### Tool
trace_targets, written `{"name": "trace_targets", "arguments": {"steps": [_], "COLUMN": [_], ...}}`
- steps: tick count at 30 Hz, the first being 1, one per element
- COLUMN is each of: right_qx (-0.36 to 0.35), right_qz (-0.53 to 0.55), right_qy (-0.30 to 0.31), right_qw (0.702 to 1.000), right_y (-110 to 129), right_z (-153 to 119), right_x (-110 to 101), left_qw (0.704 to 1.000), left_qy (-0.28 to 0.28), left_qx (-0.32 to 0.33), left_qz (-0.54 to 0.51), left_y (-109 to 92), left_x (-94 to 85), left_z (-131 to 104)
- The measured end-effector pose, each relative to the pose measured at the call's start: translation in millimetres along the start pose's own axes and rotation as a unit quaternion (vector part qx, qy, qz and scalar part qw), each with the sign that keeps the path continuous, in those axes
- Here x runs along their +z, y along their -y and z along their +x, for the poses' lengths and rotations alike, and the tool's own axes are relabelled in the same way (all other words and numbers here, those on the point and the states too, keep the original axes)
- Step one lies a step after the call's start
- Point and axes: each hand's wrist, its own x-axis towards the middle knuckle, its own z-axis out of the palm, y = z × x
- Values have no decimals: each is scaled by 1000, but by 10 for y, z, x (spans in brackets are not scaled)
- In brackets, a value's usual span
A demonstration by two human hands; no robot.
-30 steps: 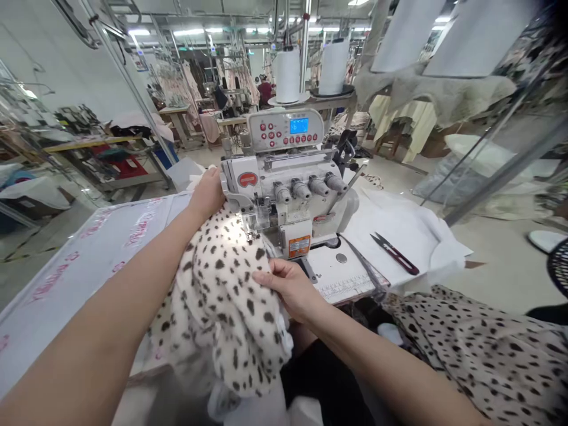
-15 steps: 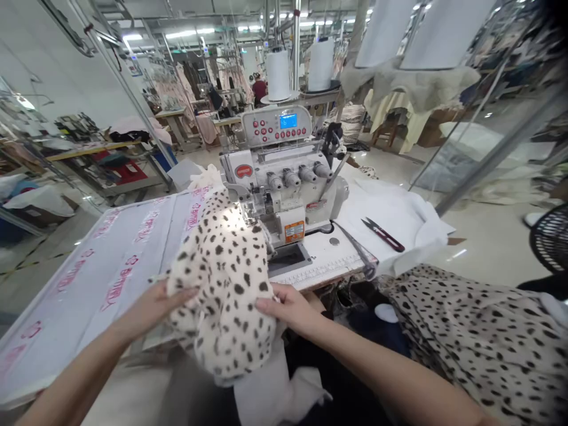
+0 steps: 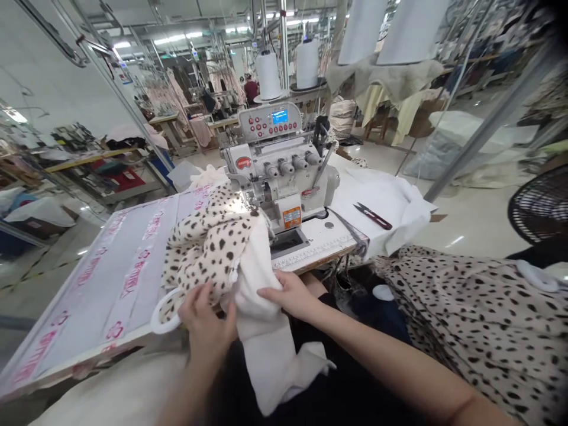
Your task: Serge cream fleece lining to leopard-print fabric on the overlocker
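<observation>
Cream fleece fabric with dark spots [image 3: 217,242] lies bunched at the left of a white overlock sewing machine [image 3: 284,177], its upper part under the lit needle area. Joined to it along a seam, a plain white fabric panel [image 3: 257,284] hangs over the table's front edge. My right hand [image 3: 295,296] pinches the right side of this panel between thumb and fingers. My left hand [image 3: 206,319] touches the lower spotted fabric, its fingers bent and its thumb spread apart from them. Beside it a white ring-shaped band [image 3: 164,313] sticks out from the cloth. The needle itself is hidden.
Thread snips [image 3: 373,216] lie on the white cloth right of the machine. More spotted fabric [image 3: 470,313] is heaped at the lower right, near a black fan [image 3: 539,198]. Large thread cones [image 3: 268,74] stand behind the machine. A plastic-covered tabletop [image 3: 128,254] extends left.
My left hand has moved right and released its earlier pinch. The spotted fabric has been folded leftward, exposing the white panel. My right hand now holds the white panel instead of the spotted fabric.
</observation>
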Motion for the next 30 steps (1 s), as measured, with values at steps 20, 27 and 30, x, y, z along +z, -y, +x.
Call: {"name": "trace_targets", "arguments": {"steps": [20,27,30], "right_qx": [54,50,27], "right_qz": [116,116,101], "right_qy": [58,60,49], "right_qw": [990,990,993], "right_y": [72,152,171], "right_z": [-498,-659,-685], "right_x": [121,125,154], "left_qw": [949,956,946], "left_qy": [291,238,267], "left_qx": [50,143,130], "left_qz": [-113,-94,-130], "left_y": [216,45,-181], "left_x": [-699,-703,-699], "left_z": [465,361,351]}}
